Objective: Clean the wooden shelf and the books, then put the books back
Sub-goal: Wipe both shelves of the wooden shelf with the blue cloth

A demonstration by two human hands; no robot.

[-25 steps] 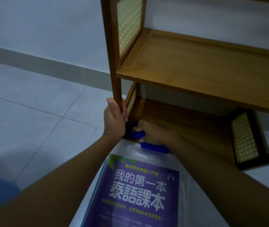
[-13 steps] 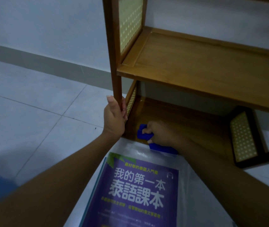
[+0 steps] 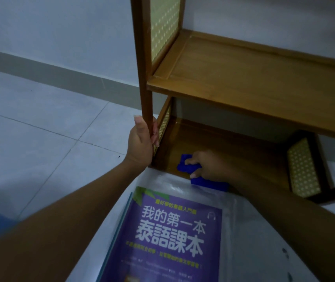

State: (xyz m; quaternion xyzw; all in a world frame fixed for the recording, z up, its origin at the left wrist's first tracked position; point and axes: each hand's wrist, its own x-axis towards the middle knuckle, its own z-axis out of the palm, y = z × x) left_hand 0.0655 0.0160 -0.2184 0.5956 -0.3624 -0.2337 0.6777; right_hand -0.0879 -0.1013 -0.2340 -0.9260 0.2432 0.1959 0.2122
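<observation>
Moved: the right hand [image 3: 205,163] and its blue cloth [image 3: 185,165] have slid to the right along the bottom board [image 3: 233,143], away from the front-left corner where they were a second ago. The left hand [image 3: 140,143] has kept its place on the post.
Lower bay of the wooden shelf [image 3: 244,82]: it holds the cloth and the right hand. The cloth lies bunched on the board near its front edge, part of it sticking out under the wrist.
Right hand: fingers curled down over the cloth, pressing it to the wood.
Left hand: wrapped round the front-left post [image 3: 145,78] just below the middle board, thumb up along the wood.
Hands to each other: apart, with a strip of bare board between them.
Book [image 3: 174,235]: on the floor just in front of the shelf, flat, purple cover up. Its long axis runs from the person toward the shelf, leaning a little to the right, with the head of the title at the shelf end.
White plastic [image 3: 264,241]: spread round the book; whether the book is inside it or only on it, I cannot tell.
Side panels: pale woven panel [image 3: 163,27] set in the left frame, another [image 3: 303,167] low on the right.
Floor [image 3: 40,139]: pale tiles.
</observation>
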